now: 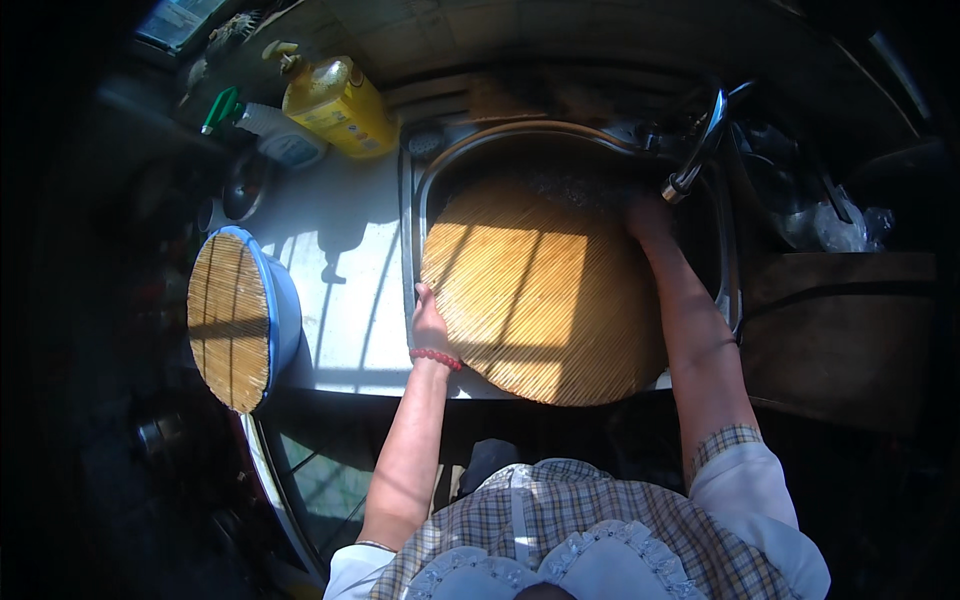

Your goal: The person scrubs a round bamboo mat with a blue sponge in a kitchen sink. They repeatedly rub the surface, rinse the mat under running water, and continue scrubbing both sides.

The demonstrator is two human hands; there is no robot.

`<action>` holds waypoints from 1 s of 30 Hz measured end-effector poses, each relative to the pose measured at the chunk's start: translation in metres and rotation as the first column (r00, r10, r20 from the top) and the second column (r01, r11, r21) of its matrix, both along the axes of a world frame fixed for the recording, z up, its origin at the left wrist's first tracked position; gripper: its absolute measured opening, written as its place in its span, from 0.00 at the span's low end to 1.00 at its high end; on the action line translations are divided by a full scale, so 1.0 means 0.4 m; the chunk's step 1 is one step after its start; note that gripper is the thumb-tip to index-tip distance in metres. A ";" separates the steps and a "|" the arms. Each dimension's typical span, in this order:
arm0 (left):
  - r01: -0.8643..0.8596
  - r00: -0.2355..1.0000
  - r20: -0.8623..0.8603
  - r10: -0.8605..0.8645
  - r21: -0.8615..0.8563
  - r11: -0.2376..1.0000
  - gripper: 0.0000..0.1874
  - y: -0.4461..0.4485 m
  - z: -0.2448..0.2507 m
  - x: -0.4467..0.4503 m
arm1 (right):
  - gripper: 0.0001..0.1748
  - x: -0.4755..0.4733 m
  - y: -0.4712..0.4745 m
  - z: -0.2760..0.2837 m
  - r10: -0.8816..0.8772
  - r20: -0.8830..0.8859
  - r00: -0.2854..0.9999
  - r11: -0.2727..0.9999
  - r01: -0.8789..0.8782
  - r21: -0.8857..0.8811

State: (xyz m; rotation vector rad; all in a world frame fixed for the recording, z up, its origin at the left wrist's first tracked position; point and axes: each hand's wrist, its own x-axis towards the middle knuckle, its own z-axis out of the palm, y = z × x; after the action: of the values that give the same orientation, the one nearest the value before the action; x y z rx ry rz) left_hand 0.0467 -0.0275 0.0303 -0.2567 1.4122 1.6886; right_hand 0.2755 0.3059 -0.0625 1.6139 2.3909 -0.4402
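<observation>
A large round mat of thin stalks laid side by side (510, 300) lies tilted over the metal sink (411, 217), its near edge overhanging the counter front. My left hand (430, 321), with a red bead bracelet at the wrist, grips the mat's left edge, thumb up and fingers hidden. In deep shade, my right hand (646, 216) is at the mat's upper right edge, below the tap; its fingers are too dark to make out. The chrome tap (701, 154) reaches over the sink from the right. Bubbly water or foam (574, 187) shows dimly beyond the mat.
A smaller stalk mat (229, 319) covers a blue basin (283, 315) at the counter's left end. Behind stand a yellow pump bottle (341, 105) and a white spray bottle with green trigger (281, 135). Clear plastic (847, 225) and a brown box-like block (840, 322) are at right.
</observation>
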 end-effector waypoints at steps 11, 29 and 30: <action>-0.125 0.979 0.192 0.069 0.296 0.947 0.47 -0.002 0.054 0.011 | 0.34 -0.210 -0.491 0.238 0.428 -0.509 0.747 0.904 -0.365 0.224; -0.103 0.970 0.241 -0.027 0.508 0.855 0.49 -0.011 -0.022 -0.038 | 0.33 -0.412 -0.549 0.334 0.411 -0.540 0.734 0.905 -0.400 0.145; -0.080 0.974 0.219 -0.056 0.565 0.821 0.50 -0.009 -0.022 -0.038 | 0.33 -0.423 -0.538 0.330 0.347 -0.477 0.808 0.935 -0.335 0.112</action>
State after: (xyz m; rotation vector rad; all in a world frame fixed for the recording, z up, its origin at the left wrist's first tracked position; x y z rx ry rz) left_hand 0.0315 -0.0312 0.0217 -0.1101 0.6851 1.9409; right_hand 0.1064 0.0905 0.0694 1.1247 2.9882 -0.8348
